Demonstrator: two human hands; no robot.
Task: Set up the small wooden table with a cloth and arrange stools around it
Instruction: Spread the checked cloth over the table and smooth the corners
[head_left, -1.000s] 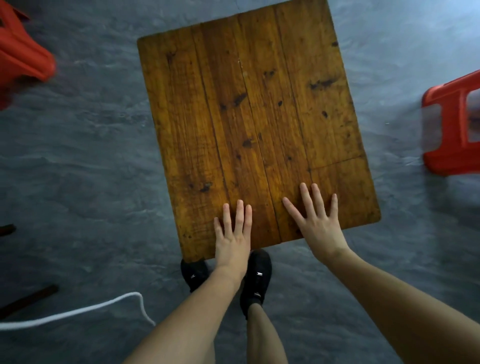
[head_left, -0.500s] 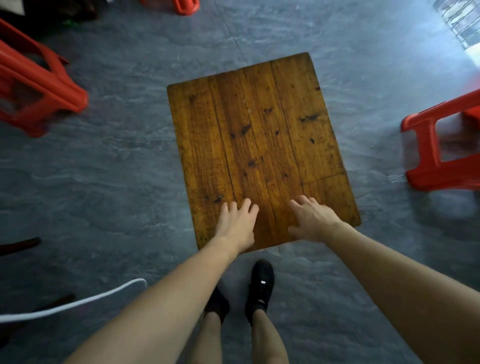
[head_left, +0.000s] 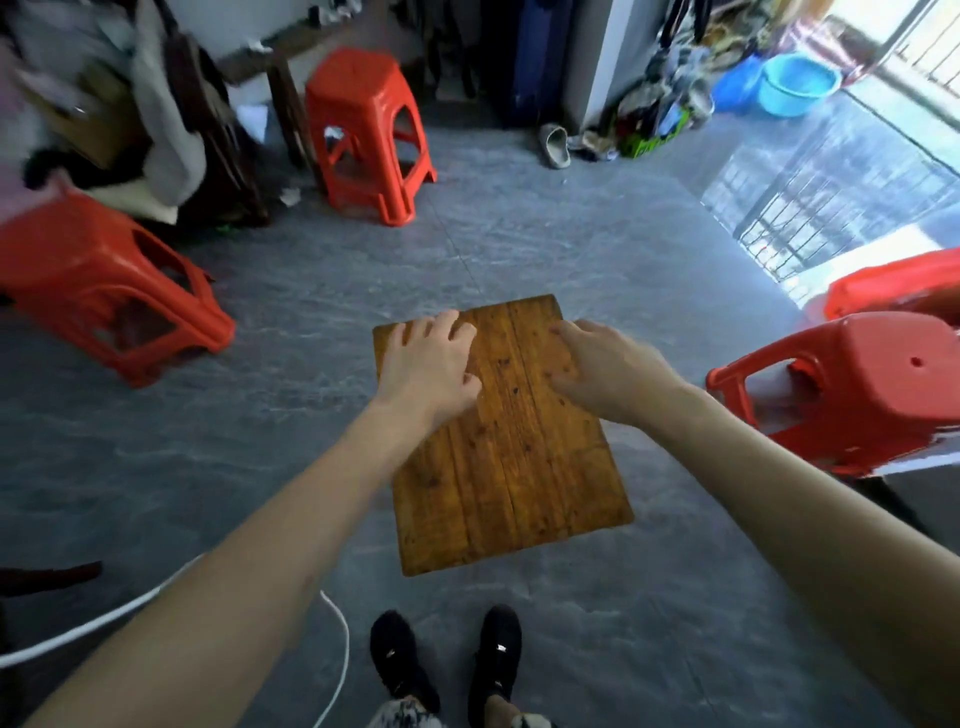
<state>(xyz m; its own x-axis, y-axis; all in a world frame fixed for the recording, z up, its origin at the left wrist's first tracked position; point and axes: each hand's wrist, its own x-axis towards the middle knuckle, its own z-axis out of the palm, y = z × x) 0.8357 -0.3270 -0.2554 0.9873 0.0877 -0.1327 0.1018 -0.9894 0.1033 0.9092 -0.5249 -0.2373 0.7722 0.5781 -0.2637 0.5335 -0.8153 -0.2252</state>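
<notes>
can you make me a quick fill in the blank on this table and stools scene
1. The wooden table top is bare; no ___ covers it yet.
2. The plastic stools around it are coloured ___.
3. The left stool lies ___, while the far stool stands upright.
4. The left hand and right hand are both over the ___.

Missing: cloth; red; tipped over; table

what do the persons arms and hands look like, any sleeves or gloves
Both forearms are bare, with no sleeves in view. The left hand and right hand wear no gloves, and no rings, watch or bracelet show on them.
</notes>
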